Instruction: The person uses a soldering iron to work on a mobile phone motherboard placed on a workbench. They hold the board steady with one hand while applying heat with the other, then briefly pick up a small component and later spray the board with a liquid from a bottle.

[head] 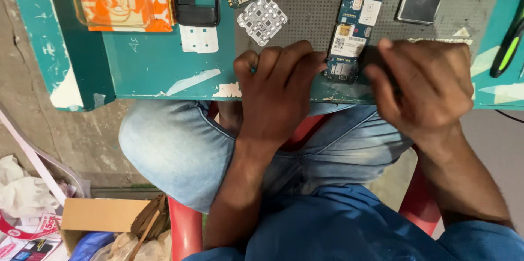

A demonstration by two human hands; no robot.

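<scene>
The blue circuit board [352,26] lies flat on the green counter [158,64], near its edge; the left hand [278,94] pins its bottom end with curled fingers; the right hand [423,86] is closed around a dark tool I can't make out; best press gently and keep the board steady.

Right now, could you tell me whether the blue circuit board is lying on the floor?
No, the blue circuit board lies on the green workbench, between the left hand and the right hand.
</scene>
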